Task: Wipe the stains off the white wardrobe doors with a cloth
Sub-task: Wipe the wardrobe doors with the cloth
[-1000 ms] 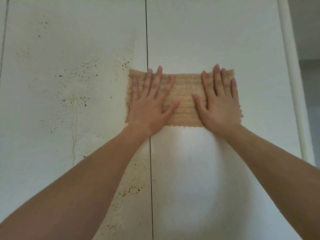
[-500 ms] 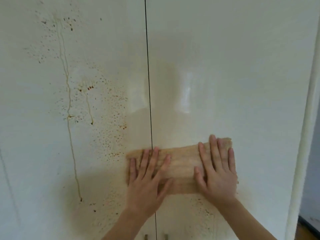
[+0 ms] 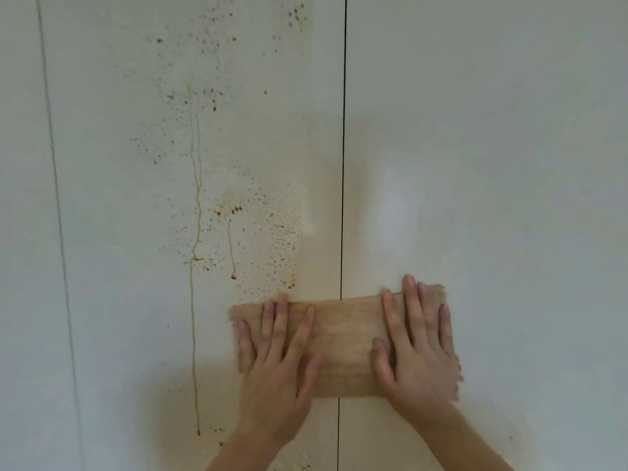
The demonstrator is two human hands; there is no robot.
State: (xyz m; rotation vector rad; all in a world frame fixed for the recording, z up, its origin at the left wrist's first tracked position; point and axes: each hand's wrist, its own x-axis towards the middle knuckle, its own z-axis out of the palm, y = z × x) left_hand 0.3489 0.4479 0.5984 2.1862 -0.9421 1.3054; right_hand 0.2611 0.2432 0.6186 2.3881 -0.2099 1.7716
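A tan ribbed cloth (image 3: 343,341) lies flat against the white wardrobe doors, straddling the dark gap (image 3: 342,164) between the left door (image 3: 119,232) and the right door (image 3: 509,164). My left hand (image 3: 278,365) presses its left half with fingers spread, and my right hand (image 3: 418,348) presses its right half the same way. Brown speckled stains (image 3: 268,239) and long drip trails (image 3: 195,215) cover the left door above and left of the cloth. A few specks (image 3: 302,465) sit below my left wrist.
A thin vertical seam (image 3: 56,198) runs down the far left of the left door. The right door shows a pale sheen (image 3: 394,205) above the cloth.
Both hands slid the cloth down the doors from high up to lower, across the gap. The view dropped and shifted right, so the stains now sit above the cloth.
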